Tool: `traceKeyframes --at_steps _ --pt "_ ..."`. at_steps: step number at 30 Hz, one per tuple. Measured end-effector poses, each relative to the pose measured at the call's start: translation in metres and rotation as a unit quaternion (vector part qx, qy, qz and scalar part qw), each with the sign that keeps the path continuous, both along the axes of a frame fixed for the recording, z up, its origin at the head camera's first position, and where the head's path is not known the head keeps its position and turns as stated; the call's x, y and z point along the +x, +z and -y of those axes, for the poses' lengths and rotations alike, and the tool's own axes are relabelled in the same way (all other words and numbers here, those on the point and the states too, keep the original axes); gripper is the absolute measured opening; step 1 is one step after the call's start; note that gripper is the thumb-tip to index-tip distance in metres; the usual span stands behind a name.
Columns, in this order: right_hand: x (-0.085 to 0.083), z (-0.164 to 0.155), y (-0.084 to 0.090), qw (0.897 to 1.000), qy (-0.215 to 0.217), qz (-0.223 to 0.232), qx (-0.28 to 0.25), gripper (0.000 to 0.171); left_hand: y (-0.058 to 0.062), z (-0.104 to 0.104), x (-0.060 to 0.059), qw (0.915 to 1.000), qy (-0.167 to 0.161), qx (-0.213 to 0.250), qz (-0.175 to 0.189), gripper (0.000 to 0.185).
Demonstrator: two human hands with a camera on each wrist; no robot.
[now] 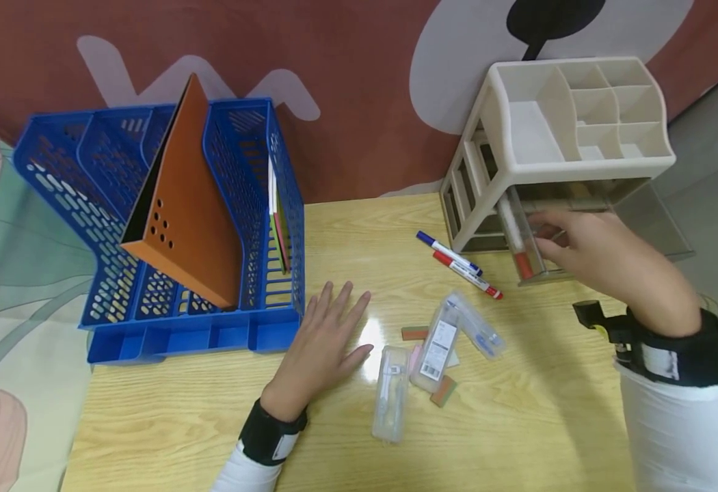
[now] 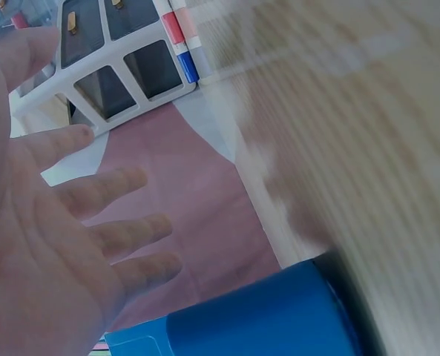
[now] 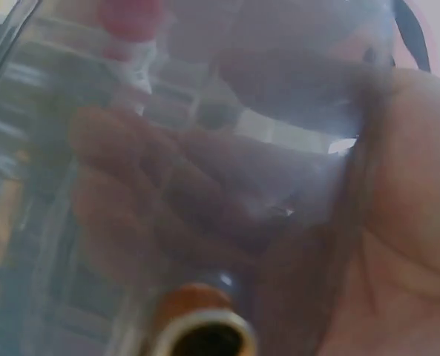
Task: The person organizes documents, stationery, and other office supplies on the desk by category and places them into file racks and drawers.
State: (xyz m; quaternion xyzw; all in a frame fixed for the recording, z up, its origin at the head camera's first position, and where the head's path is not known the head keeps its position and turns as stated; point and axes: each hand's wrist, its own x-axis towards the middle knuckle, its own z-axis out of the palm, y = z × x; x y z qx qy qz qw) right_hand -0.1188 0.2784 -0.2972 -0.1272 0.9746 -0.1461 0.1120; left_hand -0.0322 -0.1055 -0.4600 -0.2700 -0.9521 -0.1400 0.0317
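My left hand point(image 1: 328, 338) lies flat on the wooden table point(image 1: 519, 424) with its fingers spread and holds nothing; the left wrist view shows the same open hand point(image 2: 56, 222). My right hand point(image 1: 587, 249) reaches to a clear drawer point(image 1: 528, 273) pulled out of the beige organizer point(image 1: 494, 89). Its fingers point(image 3: 168, 200) curl inside the drawer and show through the plastic, while the palm stays outside the wall. A red-capped marker point(image 1: 521, 256) lies in that drawer. A blue marker point(image 1: 448, 251) and a red marker point(image 1: 466, 273) lie on the table beside the organizer.
Three clear plastic cases point(image 1: 391, 393) point(image 1: 439, 342) point(image 1: 479, 328) and small brown pieces point(image 1: 414, 333) lie right of my left hand. A blue file rack point(image 1: 260, 205) with an orange folder point(image 1: 187, 198) stands at the back left, against a patterned wall.
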Motion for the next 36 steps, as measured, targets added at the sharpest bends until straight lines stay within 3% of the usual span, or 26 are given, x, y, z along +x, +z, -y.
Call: traceKeyframes --at_steps 3,5,9,12,16,22,25,27,29,36 --pt "0.012 0.002 0.003 0.999 -0.010 -0.043 -0.004 0.039 -0.001 0.001 0.000 1.0000 0.001 -0.003 0.000 0.079" --pt "0.021 0.005 0.005 0.995 -0.014 -0.098 -0.014 0.036 -0.001 0.002 0.000 1.0000 0.003 -0.004 0.001 0.078" --pt "0.038 0.014 0.006 0.967 0.000 -0.248 -0.054 0.034 -0.001 0.003 -0.001 1.0000 0.005 -0.003 -0.003 0.076" --pt "0.045 0.021 0.004 0.935 0.038 -0.341 -0.087 0.040 -0.002 0.004 -0.001 1.0000 0.004 -0.001 -0.007 0.073" --pt "0.053 0.037 -0.001 0.893 0.097 -0.414 -0.149 0.053 -0.003 0.004 0.000 1.0000 0.004 -0.002 -0.003 0.072" --pt "0.060 0.070 -0.023 0.802 0.160 -0.499 -0.287 0.032 -0.004 0.003 0.000 0.9999 0.010 -0.001 0.004 0.073" --pt "0.063 0.079 -0.034 0.771 0.179 -0.522 -0.318 0.028 -0.003 0.003 0.000 0.9999 0.013 0.001 0.008 0.072" --pt "0.065 0.082 -0.040 0.763 0.193 -0.526 -0.321 0.026 -0.003 0.002 -0.001 0.9998 0.014 0.002 0.011 0.071" --pt "0.067 0.082 -0.047 0.765 0.206 -0.524 -0.313 0.026 -0.003 0.002 -0.001 0.9998 0.016 0.003 0.013 0.071" --pt "0.072 0.073 -0.072 0.801 0.236 -0.480 -0.269 0.028 -0.003 0.002 -0.001 0.9997 0.018 0.001 0.016 0.070"
